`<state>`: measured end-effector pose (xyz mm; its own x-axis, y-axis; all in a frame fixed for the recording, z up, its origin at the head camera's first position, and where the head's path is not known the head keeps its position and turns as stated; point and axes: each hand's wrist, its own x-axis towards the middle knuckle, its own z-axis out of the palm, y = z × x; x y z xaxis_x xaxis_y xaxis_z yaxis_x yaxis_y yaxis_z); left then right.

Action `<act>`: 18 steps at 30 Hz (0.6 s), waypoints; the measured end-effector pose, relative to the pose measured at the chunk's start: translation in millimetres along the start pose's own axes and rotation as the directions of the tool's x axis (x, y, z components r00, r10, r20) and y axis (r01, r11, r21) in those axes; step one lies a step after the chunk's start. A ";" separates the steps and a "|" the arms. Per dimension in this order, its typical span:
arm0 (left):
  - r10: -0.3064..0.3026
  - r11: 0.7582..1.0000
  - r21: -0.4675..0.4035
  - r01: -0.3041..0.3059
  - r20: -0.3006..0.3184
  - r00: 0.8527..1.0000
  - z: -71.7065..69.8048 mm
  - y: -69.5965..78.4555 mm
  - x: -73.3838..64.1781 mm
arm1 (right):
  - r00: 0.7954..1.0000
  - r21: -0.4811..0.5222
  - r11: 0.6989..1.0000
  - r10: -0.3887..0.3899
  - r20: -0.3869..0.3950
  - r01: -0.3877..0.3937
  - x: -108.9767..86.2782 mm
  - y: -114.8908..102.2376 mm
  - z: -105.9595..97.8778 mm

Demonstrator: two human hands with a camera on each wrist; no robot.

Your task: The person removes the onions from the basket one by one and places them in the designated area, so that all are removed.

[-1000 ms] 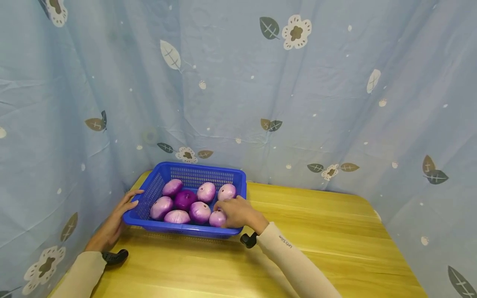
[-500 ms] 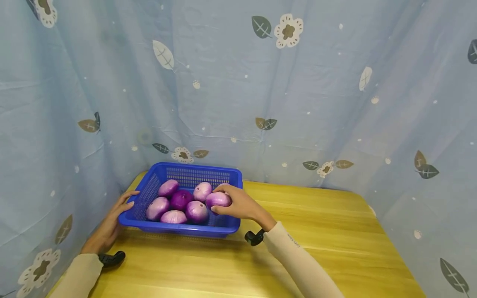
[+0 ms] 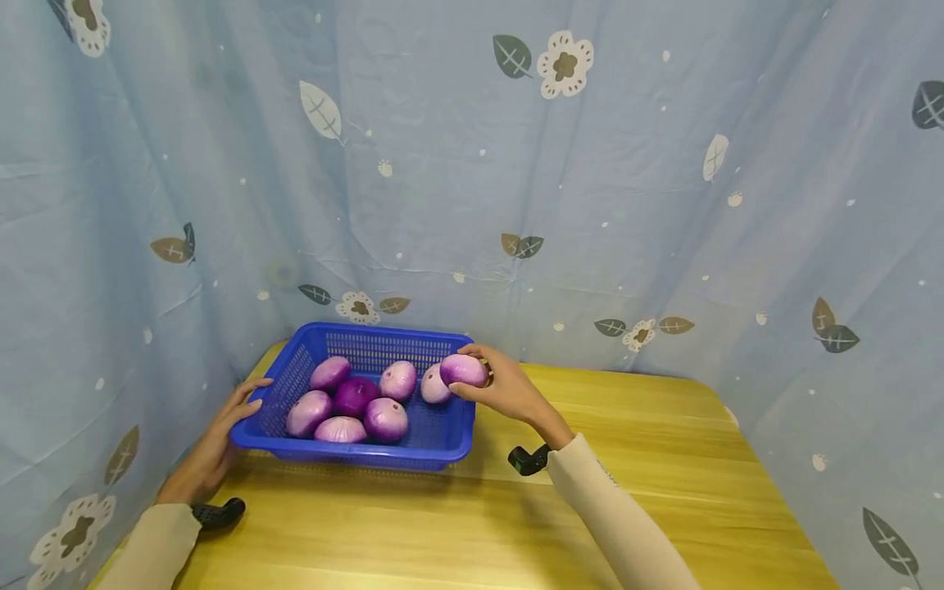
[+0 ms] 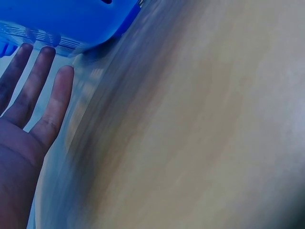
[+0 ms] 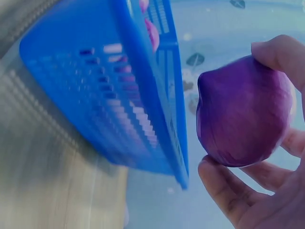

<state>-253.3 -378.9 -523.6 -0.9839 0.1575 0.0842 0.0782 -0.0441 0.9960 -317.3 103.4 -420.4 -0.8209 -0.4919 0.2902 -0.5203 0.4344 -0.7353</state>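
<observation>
A blue plastic basket (image 3: 354, 453) stands on the table with several peeled purple onions inside, one of them a darker onion (image 3: 356, 397) near the middle. My right hand (image 3: 512, 392) holds a purple onion (image 3: 465, 371) at the basket's right rim, lifted above it. In the right wrist view, thumb and fingers pinch this onion (image 5: 245, 112) from opposite sides, beside the basket wall. My left hand (image 3: 218, 438) touches the basket's left rim. From the left wrist, its fingers (image 4: 35, 86) look straight and spread against the basket's side.
The yellow wood-grain table (image 3: 619, 492) extends to the right of the basket. A blue curtain (image 3: 413, 205) with leaf and flower prints hangs close behind and along both sides. Black wrist devices (image 3: 528, 460) sit at both sleeves.
My right hand has taken an onion from the basket's front right corner and carried it up and right to the rim. The left hand has stayed at the left rim.
</observation>
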 end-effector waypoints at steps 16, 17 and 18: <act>0.004 1.000 0.027 -0.004 -0.006 1.000 0.6 2.2 -0.8 | 0.974 0.078 0.980 0.193 -0.116 -0.185 -21.7 51.4 -30.6; 0.008 1.000 0.028 -0.008 -0.005 1.000 0.9 2.1 -0.3 | 0.970 0.080 0.976 0.211 -0.123 -0.203 -22.2 55.3 -31.6; 0.011 1.000 0.026 -0.011 -0.005 1.000 1.3 1.9 0.1 | 0.965 0.083 0.972 0.227 -0.128 -0.218 -22.8 59.0 -32.5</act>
<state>-253.1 -377.7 -521.7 -0.9839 0.1517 0.0950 0.0931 -0.0200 0.9955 -336.9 164.8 -450.5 -0.9409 -0.2797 0.1910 -0.3072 0.4670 -0.8292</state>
